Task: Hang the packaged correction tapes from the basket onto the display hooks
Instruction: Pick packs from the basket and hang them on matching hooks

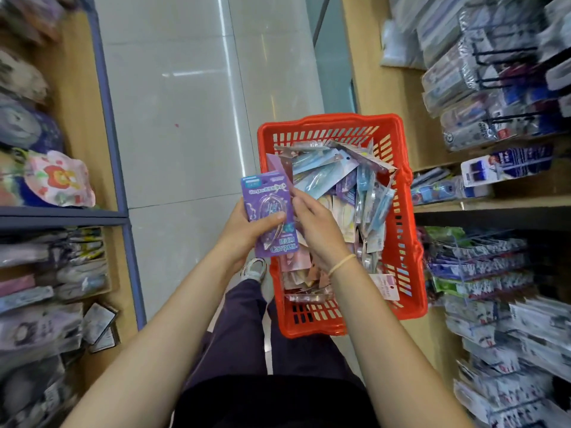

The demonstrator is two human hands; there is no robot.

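I'm mid-pick: left hand [247, 225] grips a purple correction tape pack [272, 214], right hand [312, 223] pinches its edge over the basket [414, 251]; next, I reckon, the display hooks [506, 120].

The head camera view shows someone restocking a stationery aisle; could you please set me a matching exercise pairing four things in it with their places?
Things:
1. purple packet
2. red basket
3. yellow band
4. shoe

Places:
A. on the floor, left of the basket
B. round the right wrist
C. gripped by the left hand, with the right hand touching its edge
D. beside the right-hand shelving, filled with packets

Pairs: 1-C, 2-D, 3-B, 4-A
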